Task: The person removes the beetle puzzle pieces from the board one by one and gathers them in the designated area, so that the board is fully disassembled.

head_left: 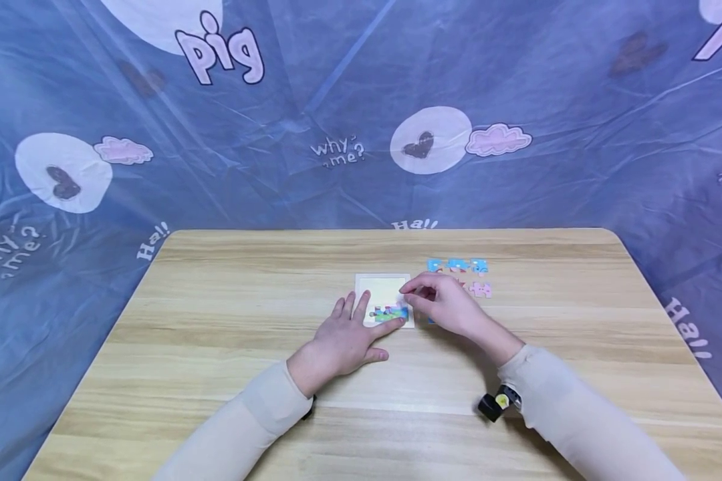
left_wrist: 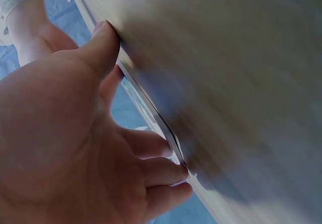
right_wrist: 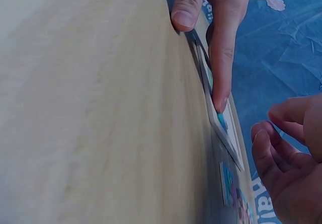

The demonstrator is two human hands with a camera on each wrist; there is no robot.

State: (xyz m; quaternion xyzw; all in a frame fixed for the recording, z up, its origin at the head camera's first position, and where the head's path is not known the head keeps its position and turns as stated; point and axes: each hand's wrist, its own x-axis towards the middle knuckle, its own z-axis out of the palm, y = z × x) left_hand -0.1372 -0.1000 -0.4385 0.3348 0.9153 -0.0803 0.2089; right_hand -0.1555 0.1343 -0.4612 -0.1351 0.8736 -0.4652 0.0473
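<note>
A shallow white puzzle tray (head_left: 358, 280) lies on the table, with joined puzzle pieces (head_left: 388, 314) in green and blue along its near side. My left hand (head_left: 344, 339) is spread flat over the tray's near left corner. Its index fingertip presses at the right end of the joined row; the other fingers reach over the left rim. Above the tray's right side, my right hand (head_left: 445, 304) pinches a small pinkish puzzle piece (head_left: 401, 300) between thumb and index finger, mostly hidden by the fingertips. In the right wrist view the pinching fingers are raised beside the tray (right_wrist: 234, 148).
Loose pieces (head_left: 457, 264) in blue, red and pink lie right of the tray, some hidden beneath my right hand. A pink piece (head_left: 480, 290) lies at their right end. Behind the wooden table (head_left: 247, 267) hangs a blue printed cloth (head_left: 289, 180).
</note>
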